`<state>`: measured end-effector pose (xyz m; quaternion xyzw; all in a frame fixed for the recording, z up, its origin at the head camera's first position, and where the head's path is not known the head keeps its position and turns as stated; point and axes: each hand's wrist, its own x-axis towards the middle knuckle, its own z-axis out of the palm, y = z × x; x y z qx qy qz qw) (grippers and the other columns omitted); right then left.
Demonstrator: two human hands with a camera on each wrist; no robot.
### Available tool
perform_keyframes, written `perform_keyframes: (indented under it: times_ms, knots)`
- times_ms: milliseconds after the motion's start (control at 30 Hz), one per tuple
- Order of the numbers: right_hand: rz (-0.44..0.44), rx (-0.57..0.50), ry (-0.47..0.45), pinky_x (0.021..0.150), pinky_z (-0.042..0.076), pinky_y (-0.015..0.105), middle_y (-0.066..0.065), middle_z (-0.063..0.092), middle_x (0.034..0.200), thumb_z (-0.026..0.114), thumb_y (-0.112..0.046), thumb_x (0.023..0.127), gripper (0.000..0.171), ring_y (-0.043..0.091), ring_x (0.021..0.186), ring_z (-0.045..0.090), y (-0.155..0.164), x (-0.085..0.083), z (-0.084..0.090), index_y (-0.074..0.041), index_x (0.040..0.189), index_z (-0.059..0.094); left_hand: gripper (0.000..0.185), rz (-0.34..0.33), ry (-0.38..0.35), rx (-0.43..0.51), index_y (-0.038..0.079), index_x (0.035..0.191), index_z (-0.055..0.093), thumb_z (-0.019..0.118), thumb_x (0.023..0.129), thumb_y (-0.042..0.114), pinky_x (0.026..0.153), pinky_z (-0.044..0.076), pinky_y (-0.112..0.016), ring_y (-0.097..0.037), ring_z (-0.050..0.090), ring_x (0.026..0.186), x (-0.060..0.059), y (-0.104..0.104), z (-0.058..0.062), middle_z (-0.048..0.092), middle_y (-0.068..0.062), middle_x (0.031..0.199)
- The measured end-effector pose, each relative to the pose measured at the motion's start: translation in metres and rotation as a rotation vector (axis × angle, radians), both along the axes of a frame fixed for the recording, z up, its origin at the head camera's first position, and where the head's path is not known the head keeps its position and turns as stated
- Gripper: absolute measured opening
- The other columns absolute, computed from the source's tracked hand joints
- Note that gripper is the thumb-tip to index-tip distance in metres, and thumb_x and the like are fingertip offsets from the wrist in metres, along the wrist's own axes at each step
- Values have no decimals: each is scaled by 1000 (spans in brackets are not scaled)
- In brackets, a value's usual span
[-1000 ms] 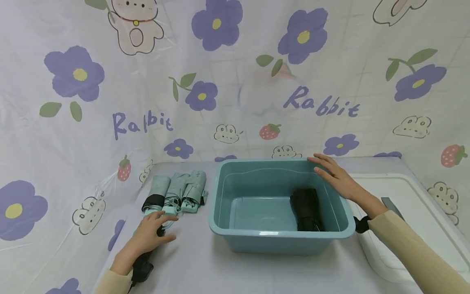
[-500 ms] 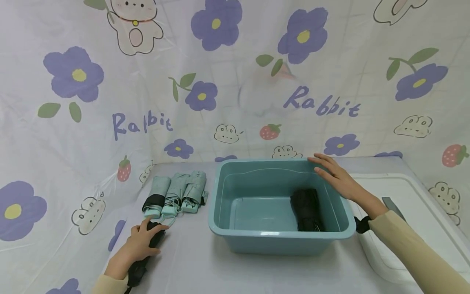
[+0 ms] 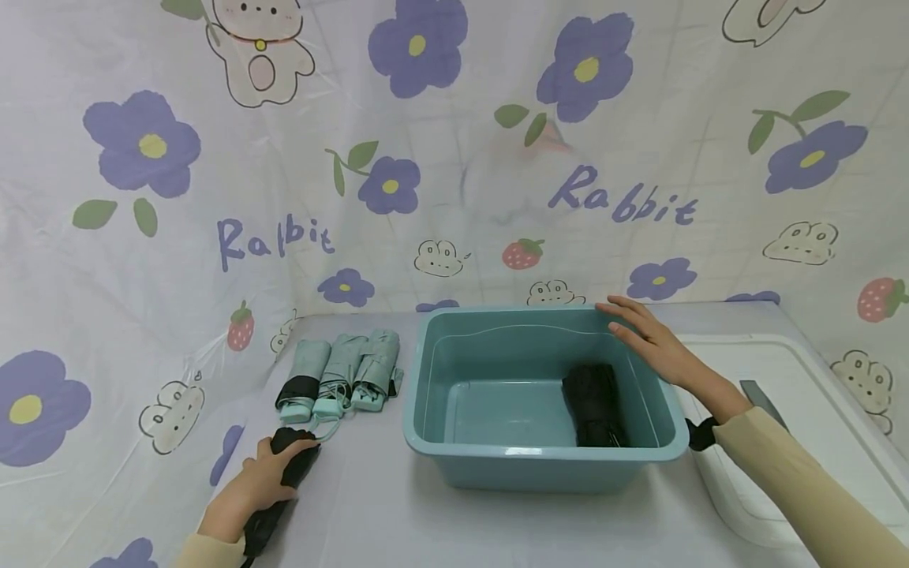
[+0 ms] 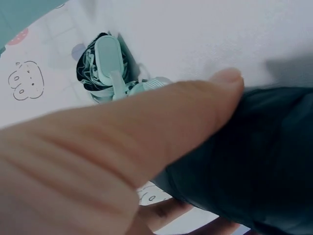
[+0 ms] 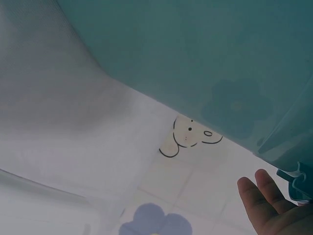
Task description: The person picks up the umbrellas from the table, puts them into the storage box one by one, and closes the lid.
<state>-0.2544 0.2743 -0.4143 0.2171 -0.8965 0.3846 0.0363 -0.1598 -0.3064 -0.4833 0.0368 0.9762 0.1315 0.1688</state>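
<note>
Your left hand [image 3: 259, 483] is wrapped around the black folded umbrella [image 3: 280, 493] lying on the table just short of the three mint ones [image 3: 339, 379], while your right hand [image 3: 649, 341] lies flat-fingered on the teal basin [image 3: 540, 457] far rim, likely steadying it.

Both arms wear long sleeves of a pale, cream-yellow cloth, soft and plain, without print or pattern. The right sleeve [image 3: 802, 481] runs in from the near right corner and ends at the wrist, where a small black strap or mount [image 3: 699, 434] sits just past the cuff. The left sleeve [image 3: 206, 552] shows only as a short piece at the near left edge, with a black band or device [image 3: 257, 530] at its wrist. The left hand [image 3: 259, 481] and the right hand [image 3: 653, 343] are bare: no gloves, rings or watch can be made out. In the left wrist view one finger fills much of the frame, its nail short and unpainted.
</note>
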Motion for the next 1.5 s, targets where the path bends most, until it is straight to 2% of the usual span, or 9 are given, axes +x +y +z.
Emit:
perform_keyframes:
  times_ms: [100,267,367,567,633,867,1133,1467,1500]
  knots:
    - [-1,1,0,97,18,71,17,19,151,41,-25,100,45,45,136,17,0,0,1,-10,142,36,71,-2,-7,16,20,135,41,77,74,11,61,46,-55,-55,49,88,-1,-3,-3,23,-45,124]
    - [0,-2,0,97,18,70,17,18,151,41,-26,100,46,44,136,17,-1,0,1,-9,142,36,75,37,-51,24,24,138,35,76,75,14,58,46,-46,-39,54,73,-2,-9,-8,23,-43,123]
    - [-3,-1,1,97,19,70,16,18,151,41,-26,100,46,44,136,17,-2,0,2,-9,142,36,76,35,-34,26,23,138,36,77,74,14,53,45,-43,-33,52,64,-3,-12,-9,26,-42,119]
    - [3,7,13,96,18,72,19,18,151,40,-26,101,46,46,135,16,0,-1,2,-7,142,35,75,40,-18,20,26,137,39,77,73,21,50,42,-39,-28,51,57,-5,-15,-8,34,-38,115]
    - [6,6,14,95,18,72,19,18,150,39,-26,101,46,47,135,16,1,-1,2,-7,142,35,75,42,-31,36,26,137,39,77,73,23,51,43,-39,-28,52,60,-6,-16,-6,34,-37,115]
    - [8,0,8,95,18,72,19,18,151,40,-26,100,46,47,135,16,3,0,0,-8,143,35,73,12,-75,90,24,136,41,78,73,27,64,47,-49,-32,52,83,-7,-18,-2,40,-33,111]
    - [2,1,-4,96,17,71,19,18,151,40,-26,100,45,46,135,16,2,1,-4,-10,142,36,72,-8,-103,133,22,134,41,77,73,30,69,46,-51,-33,52,89,-8,-17,3,43,-30,110]
    - [0,0,3,97,17,71,18,19,151,40,-25,100,45,45,136,16,0,0,-1,-10,142,36,70,-85,-34,267,21,134,40,76,74,32,71,46,-47,-30,52,92,-9,-8,17,50,-22,109]
    - [0,1,3,97,16,71,18,19,151,40,-25,100,45,45,136,16,0,0,-1,-10,142,36,71,-85,-30,284,23,134,40,76,74,34,70,46,-46,-29,52,93,-10,-8,15,50,-21,109]
